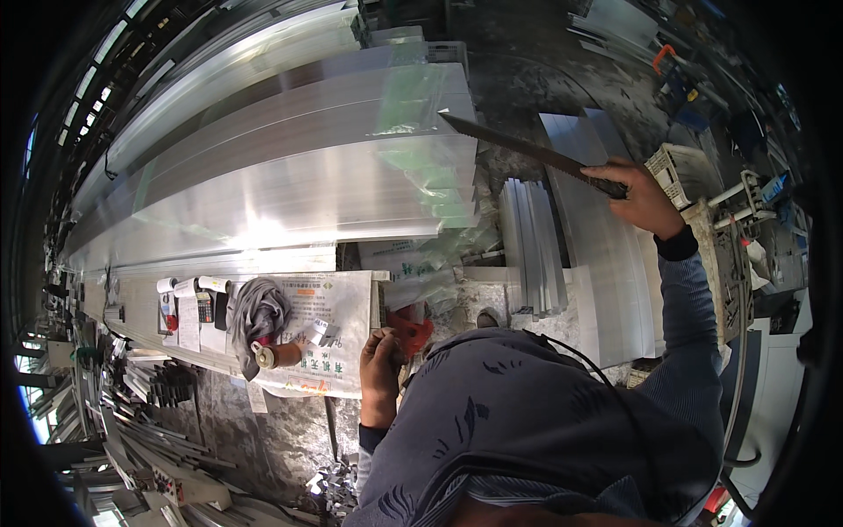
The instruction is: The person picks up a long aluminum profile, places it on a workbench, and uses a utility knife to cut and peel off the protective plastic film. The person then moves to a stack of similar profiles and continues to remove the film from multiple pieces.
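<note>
At the lower centre of the frame, a dark slate-grey top bears blackish leaf-like prints; finely striped blue-grey sleeves end in black cuffs, and a thin black cable curves over the top, right of centre

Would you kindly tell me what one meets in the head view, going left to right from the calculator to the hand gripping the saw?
Calculator → grey cloth → left hand → shoe → bundle of narrow metal strips → right hand.
</note>
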The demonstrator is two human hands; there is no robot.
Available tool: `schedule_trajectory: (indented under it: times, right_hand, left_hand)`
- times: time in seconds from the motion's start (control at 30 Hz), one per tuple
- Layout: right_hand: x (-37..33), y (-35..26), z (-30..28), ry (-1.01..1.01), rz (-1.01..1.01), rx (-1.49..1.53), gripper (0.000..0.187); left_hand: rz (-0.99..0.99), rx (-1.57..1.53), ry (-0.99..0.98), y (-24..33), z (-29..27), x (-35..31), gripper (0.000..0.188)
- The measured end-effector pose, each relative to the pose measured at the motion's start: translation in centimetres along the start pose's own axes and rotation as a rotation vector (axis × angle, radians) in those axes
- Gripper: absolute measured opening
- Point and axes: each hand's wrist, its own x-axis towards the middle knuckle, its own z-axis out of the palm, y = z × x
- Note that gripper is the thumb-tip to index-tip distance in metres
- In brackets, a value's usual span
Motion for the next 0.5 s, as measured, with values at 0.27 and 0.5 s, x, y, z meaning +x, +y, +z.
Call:
schedule_trajectory:
  times: [0.27,0.5]
  right_hand:
    - [14.8,3.6,4.1,0.107,0.013,0.378,0.061]
    - [18.0,11.2,9.8,0.273,0.516,0.911,0.069]
  left_hand:
    - [0.035,-0.084,0.138,-1.5,-0.1,-2.6,0.012]
    - [0.062,-0.107,0.254,-3.0,-0.8,-4.5,0.011]
